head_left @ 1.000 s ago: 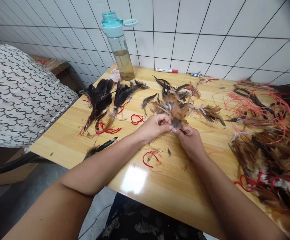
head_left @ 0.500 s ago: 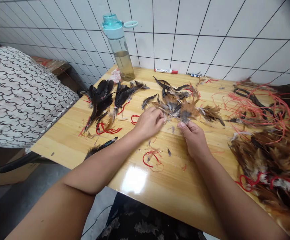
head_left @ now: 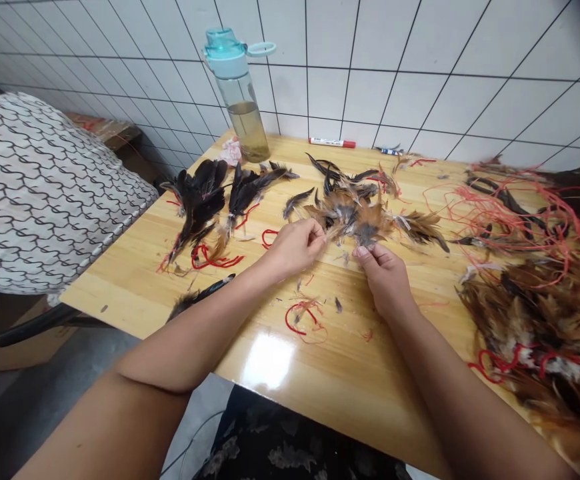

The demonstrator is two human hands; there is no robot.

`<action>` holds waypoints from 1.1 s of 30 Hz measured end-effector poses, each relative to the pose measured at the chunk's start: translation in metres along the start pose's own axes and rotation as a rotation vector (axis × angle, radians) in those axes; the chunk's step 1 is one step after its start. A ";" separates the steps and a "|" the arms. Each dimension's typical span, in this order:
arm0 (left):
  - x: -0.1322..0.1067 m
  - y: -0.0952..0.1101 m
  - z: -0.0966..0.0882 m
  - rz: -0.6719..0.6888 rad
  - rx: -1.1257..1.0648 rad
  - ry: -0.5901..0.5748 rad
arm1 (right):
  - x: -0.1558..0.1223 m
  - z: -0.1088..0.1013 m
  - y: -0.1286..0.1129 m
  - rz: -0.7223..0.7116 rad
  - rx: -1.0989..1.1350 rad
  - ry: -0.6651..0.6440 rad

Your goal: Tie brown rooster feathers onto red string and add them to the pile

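My right hand (head_left: 385, 270) pinches the base of a small bunch of brown feathers (head_left: 370, 223), grey and fluffy near the quills. To its left, my left hand (head_left: 297, 247) has thumb and forefinger pressed together on a pale, thin feather (head_left: 334, 232). Just beyond both hands lies a loose pile of brown and black feathers (head_left: 350, 190) on the wooden table (head_left: 340, 387). Bits of down and a red string (head_left: 295, 327) are scattered nearer to me.
Black feather bundles (head_left: 200, 197) lie at the left, near a tall water bottle (head_left: 245, 107). A red marker (head_left: 333, 142) rests by the tiled wall. Tangled pink string (head_left: 510, 207), black scissors (head_left: 503, 190) and a large brown feather heap (head_left: 550, 307) occupy the right side.
My left hand has drawn back slightly toward me and left, with the pale feather now showing at its fingertips. The right hand has shifted a little left, still pinching the feather bunch.
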State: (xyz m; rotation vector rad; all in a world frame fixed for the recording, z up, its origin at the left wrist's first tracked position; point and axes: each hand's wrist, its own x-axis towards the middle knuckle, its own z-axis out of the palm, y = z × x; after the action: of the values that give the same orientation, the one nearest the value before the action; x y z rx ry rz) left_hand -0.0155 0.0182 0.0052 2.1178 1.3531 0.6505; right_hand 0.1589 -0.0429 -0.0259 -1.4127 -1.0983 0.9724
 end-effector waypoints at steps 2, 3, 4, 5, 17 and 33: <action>0.000 0.004 -0.002 -0.075 -0.250 -0.017 | 0.000 0.000 0.001 -0.007 -0.002 -0.004; 0.000 0.006 -0.001 -0.115 -0.374 -0.030 | 0.001 0.000 0.002 -0.006 -0.006 -0.009; -0.001 0.008 0.000 -0.150 -0.491 -0.045 | 0.001 0.000 0.003 -0.002 -0.012 -0.017; -0.001 0.009 0.002 -0.176 -0.597 -0.061 | 0.001 0.000 0.004 0.003 -0.018 -0.024; -0.007 0.013 0.027 -0.147 -0.995 -0.150 | 0.003 0.002 0.011 -0.036 -0.060 -0.061; -0.008 0.009 0.031 -0.118 -1.082 -0.208 | 0.005 0.000 0.013 -0.140 -0.099 -0.140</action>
State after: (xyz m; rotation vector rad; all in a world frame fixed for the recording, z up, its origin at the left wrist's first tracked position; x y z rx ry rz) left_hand 0.0082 0.0023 -0.0125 1.1721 0.7152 0.8266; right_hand 0.1617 -0.0389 -0.0388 -1.3426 -1.3470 0.9375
